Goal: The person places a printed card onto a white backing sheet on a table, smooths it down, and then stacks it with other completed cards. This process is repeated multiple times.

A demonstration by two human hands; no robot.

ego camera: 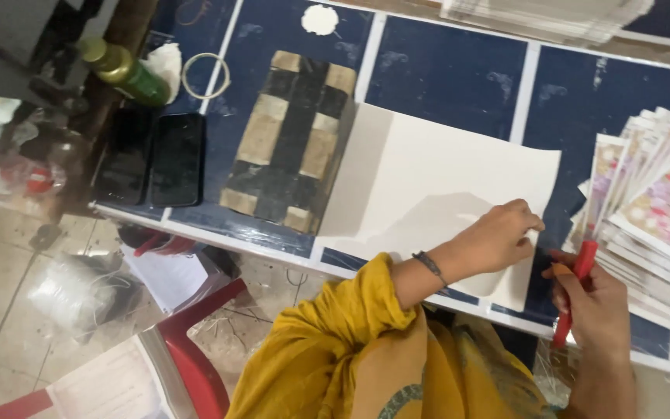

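A blank white sheet (436,182) lies on the dark blue table (443,74). My left hand (498,237), with a thin bracelet at the wrist, presses and pinches the sheet's near right corner. My right hand (595,302) is closed around a red pen-like tool (575,291), held just right of that corner. A tape-wrapped block (292,140) in black and tan rests on the sheet's left edge. My yellow sleeve and cloth fill the bottom middle.
A fanned stack of printed floral sheets (661,202) lies at the right. Two black phones (153,159), a green bottle (126,74), a ring (205,75) and crumpled tissue sit at the left. More paper (544,15) is stacked at the far edge. A red chair (195,357) stands below.
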